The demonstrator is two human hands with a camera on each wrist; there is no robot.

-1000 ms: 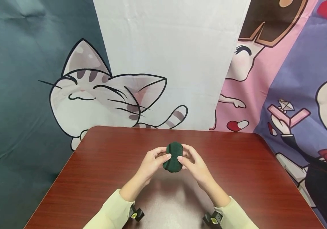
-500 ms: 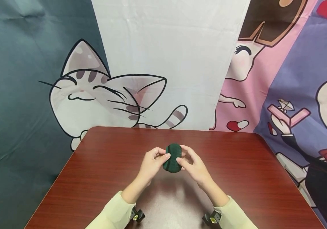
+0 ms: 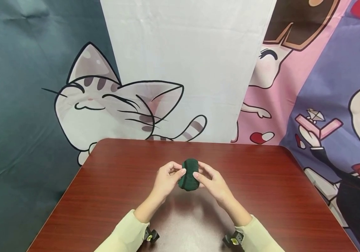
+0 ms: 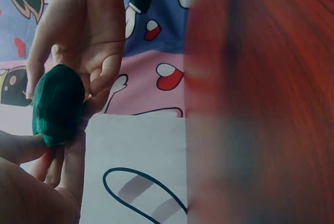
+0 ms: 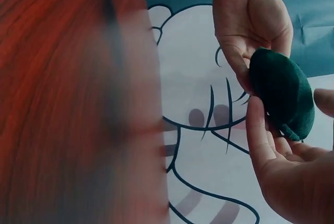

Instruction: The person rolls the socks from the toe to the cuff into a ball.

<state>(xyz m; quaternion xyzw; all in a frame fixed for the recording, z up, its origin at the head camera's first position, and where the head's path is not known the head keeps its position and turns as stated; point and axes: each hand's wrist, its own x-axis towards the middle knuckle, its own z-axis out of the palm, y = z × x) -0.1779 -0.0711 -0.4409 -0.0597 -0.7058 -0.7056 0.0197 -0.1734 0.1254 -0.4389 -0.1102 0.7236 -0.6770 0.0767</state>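
A small dark green bundle of folded cloth (image 3: 188, 175), rounded at both ends and soft-looking, is held up above the table between both hands. My left hand (image 3: 167, 179) pinches its left side, thumb on the near face and fingers behind. On the opposite side, my right hand (image 3: 213, 182) grips it in the same way. The left wrist view shows the bundle (image 4: 58, 104) end-on between the two hands. Seen from the right wrist, the cloth (image 5: 282, 93) has a fold along its lower edge, with fingers supporting it underneath. Its far face is mostly hidden in the head view.
A reddish-brown wooden table (image 3: 104, 196) with rounded far corners lies under the hands. Behind it hangs a printed backdrop (image 3: 186, 49) with a cartoon cat and figures. Dark wrist cameras (image 3: 151, 236) are strapped at the pale sleeves (image 3: 124, 231).
The green bundle and both hands have drifted very slightly left and toward the person. Both hands keep the same hold on it.
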